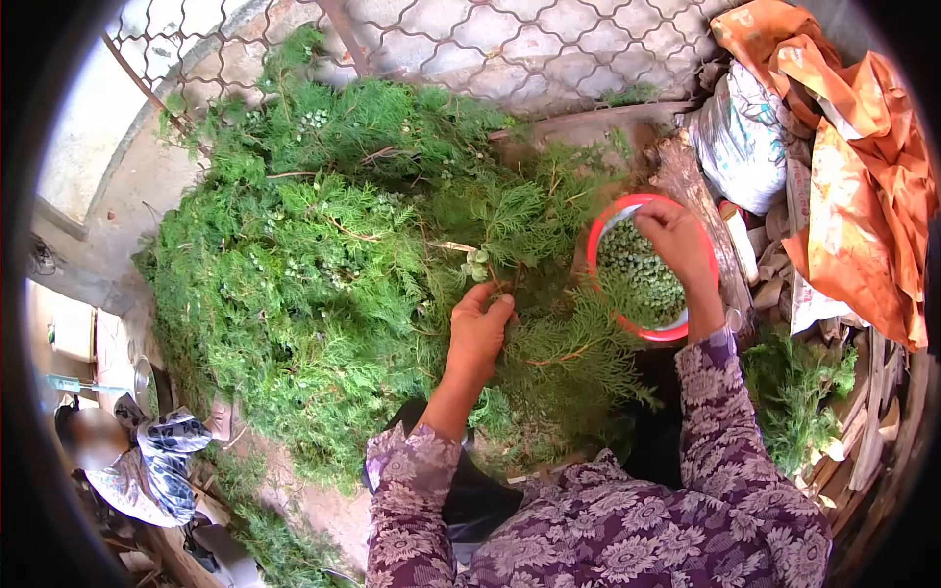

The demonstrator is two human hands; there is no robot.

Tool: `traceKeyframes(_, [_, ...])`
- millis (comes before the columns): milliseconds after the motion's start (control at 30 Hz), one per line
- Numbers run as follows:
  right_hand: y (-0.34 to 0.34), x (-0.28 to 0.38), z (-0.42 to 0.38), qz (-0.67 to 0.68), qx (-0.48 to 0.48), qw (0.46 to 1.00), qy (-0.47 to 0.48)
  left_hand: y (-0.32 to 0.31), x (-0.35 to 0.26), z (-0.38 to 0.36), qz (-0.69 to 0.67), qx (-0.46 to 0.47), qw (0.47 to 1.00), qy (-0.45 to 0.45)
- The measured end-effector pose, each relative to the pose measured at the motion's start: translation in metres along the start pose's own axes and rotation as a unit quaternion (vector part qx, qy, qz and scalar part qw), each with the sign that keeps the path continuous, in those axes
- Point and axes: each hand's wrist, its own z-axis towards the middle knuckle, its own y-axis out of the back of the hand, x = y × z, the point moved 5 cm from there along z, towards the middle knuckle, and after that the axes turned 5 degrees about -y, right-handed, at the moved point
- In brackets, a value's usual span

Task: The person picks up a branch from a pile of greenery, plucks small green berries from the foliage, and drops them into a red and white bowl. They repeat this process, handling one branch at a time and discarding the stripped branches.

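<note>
My left hand (477, 328) is closed in a pinch on a feathery green conifer branch (573, 343), which spreads to the right over my lap. Pale green cones (476, 265) sit on a stem just above those fingertips. Over a red-rimmed bowl (597, 235) I hold my right hand (676, 240), fingers pressed together and pointing down. Whatever they hold, if anything, is hidden. Many small green cones (637, 269) fill much of the bowl. Beside my left hand lies a large heap of cut conifer branches (294, 255).
A wire mesh fence (500, 44) runs behind the heap. A log (691, 181), a white sack (742, 137) and an orange sheet (863, 196) lie on the right, near split wood (867, 421). Another person (142, 461) is at the lower left.
</note>
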Motion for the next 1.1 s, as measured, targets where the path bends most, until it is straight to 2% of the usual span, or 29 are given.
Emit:
traceKeyframes(67, [-0.038, 0.03, -0.016, 0.112, 0.157, 0.981, 0.021, 0.0, 0.0, 0.0, 0.016, -0.01, 1.0, 0.0])
traceKeyframes(133, [-0.071, 0.055, -0.033, 0.031, 0.184, 0.98, 0.065, -0.001, 0.002, 0.001, 0.025, -0.01, 1.0, -0.011])
traceKeyframes(267, [-0.104, 0.06, -0.036, -0.038, 0.162, 0.978, 0.123, 0.0, 0.003, -0.002, 0.092, -0.001, 0.996, -0.018])
traceKeyframes(333, [-0.109, 0.061, -0.037, -0.063, 0.159, 0.975, 0.14, -0.001, 0.005, -0.002, 0.082, 0.002, 0.996, -0.019])
traceKeyframes(400, [-0.105, 0.065, -0.04, -0.154, 0.078, 0.97, 0.173, -0.002, 0.007, -0.003, 0.071, 0.006, 0.997, -0.019])
traceKeyframes(500, [-0.109, 0.066, -0.045, -0.207, 0.057, 0.954, 0.209, -0.006, 0.007, -0.005, 0.101, 0.014, 0.994, -0.039])
traceKeyframes(600, [-0.109, 0.062, -0.044, -0.227, 0.081, 0.952, 0.191, -0.006, 0.009, -0.007, 0.093, 0.013, 0.995, -0.036])
traceKeyframes(733, [-0.11, 0.059, -0.044, -0.231, 0.059, 0.953, 0.19, -0.003, 0.014, -0.008, 0.116, 0.021, 0.993, -0.031])
traceKeyframes(833, [-0.104, 0.061, -0.039, -0.178, 0.062, 0.959, 0.212, -0.003, 0.014, -0.008, 0.114, 0.035, 0.992, -0.03])
traceKeyframes(900, [-0.1, 0.056, -0.034, -0.037, 0.135, 0.987, 0.084, -0.004, 0.013, -0.008, 0.118, 0.04, 0.992, -0.035])
traceKeyframes(1000, [-0.102, 0.056, -0.035, -0.08, 0.167, 0.977, 0.108, -0.007, 0.015, -0.011, 0.123, 0.045, 0.99, -0.051])
traceKeyframes(1100, [-0.099, 0.059, -0.038, -0.06, 0.187, 0.976, 0.093, -0.008, 0.015, -0.013, 0.129, 0.048, 0.99, -0.022])
